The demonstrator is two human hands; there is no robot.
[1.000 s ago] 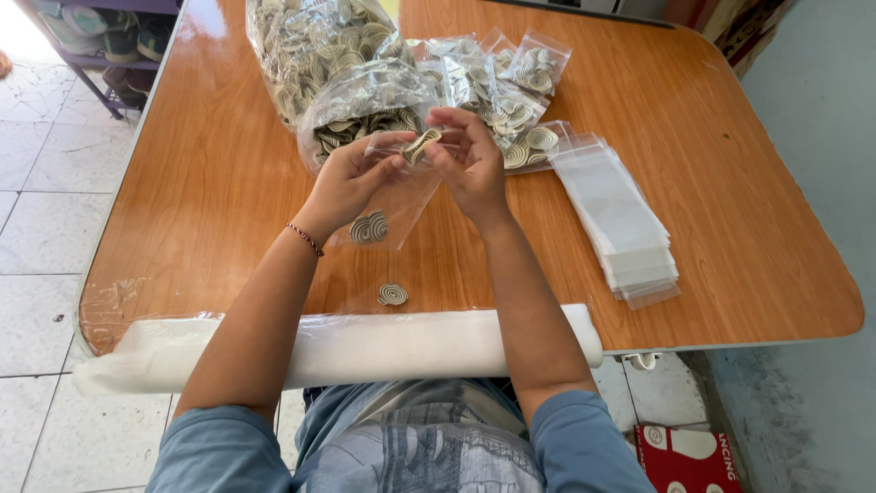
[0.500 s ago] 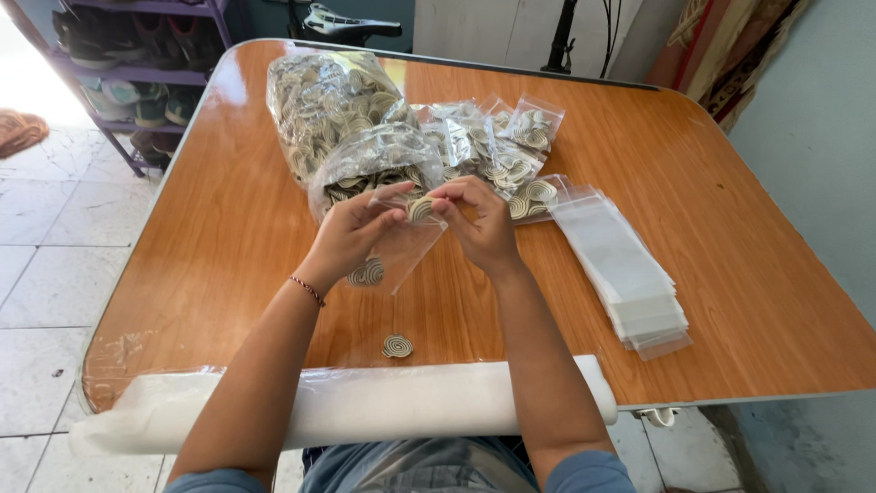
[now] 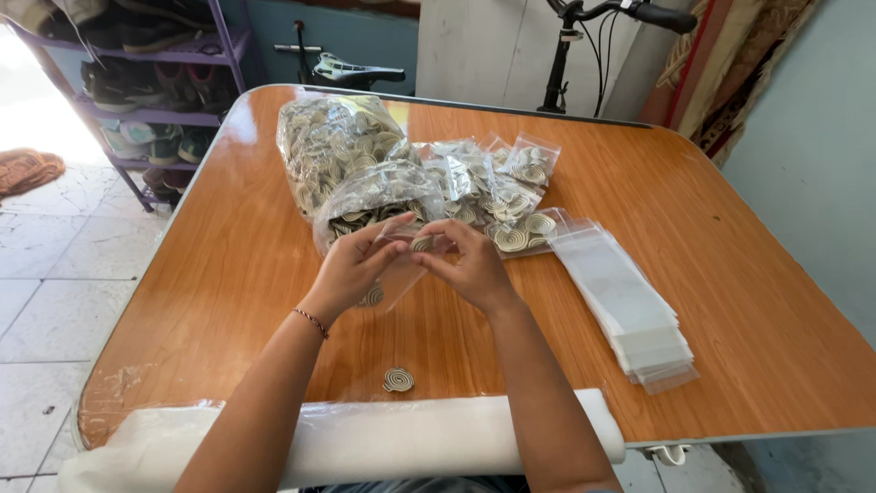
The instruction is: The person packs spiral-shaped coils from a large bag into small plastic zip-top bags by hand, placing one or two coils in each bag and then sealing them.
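Observation:
My left hand [image 3: 351, 267] and my right hand [image 3: 470, 265] meet over the middle of the wooden table [image 3: 721, 274]. Together they hold a small clear plastic bag [image 3: 394, 278] that hangs down between them with a spiral coil piece inside. At the bag's mouth, the fingers of both hands pinch another spiral coil piece [image 3: 422, 243]. One loose spiral coil [image 3: 398, 380] lies flat on the table below my hands, near the front edge.
A large clear bag full of spiral coils [image 3: 342, 169] lies behind my hands, with several small filled bags [image 3: 497, 196] beside it. A stack of empty clear bags [image 3: 625, 306] sits at the right. A white plastic-wrapped roll [image 3: 365, 443] lies along the front edge. A bicycle and a shoe rack stand beyond the table.
My hands stay together on the small bag. The camera has tilted up, so the table's far edge, bicycle and shoe rack have come into view.

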